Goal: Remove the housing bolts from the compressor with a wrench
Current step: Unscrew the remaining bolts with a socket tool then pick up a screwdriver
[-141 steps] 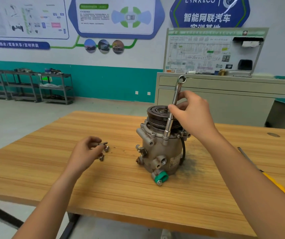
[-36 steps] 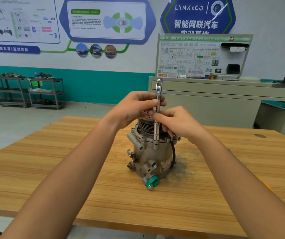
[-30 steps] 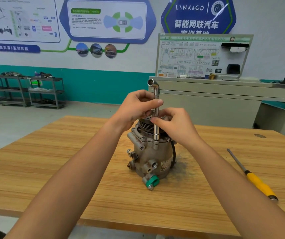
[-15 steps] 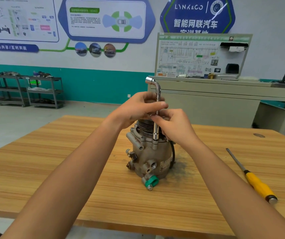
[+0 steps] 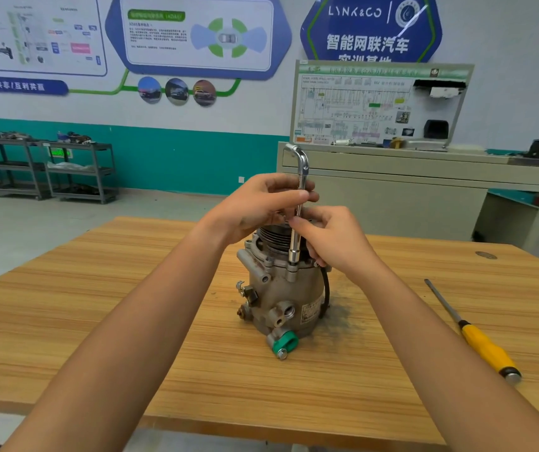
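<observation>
Upright, wrench (image 5: 295, 243) socket-down on compressor (image 5: 281, 298); left hand (image 5: 261, 207), right hand (image 5: 333, 239) pinching shaft.

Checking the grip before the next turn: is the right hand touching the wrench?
Touching. The head view shows the right hand pinching the L-shaped socket wrench on its shaft, above the compressor; the left hand grips it higher.
</observation>
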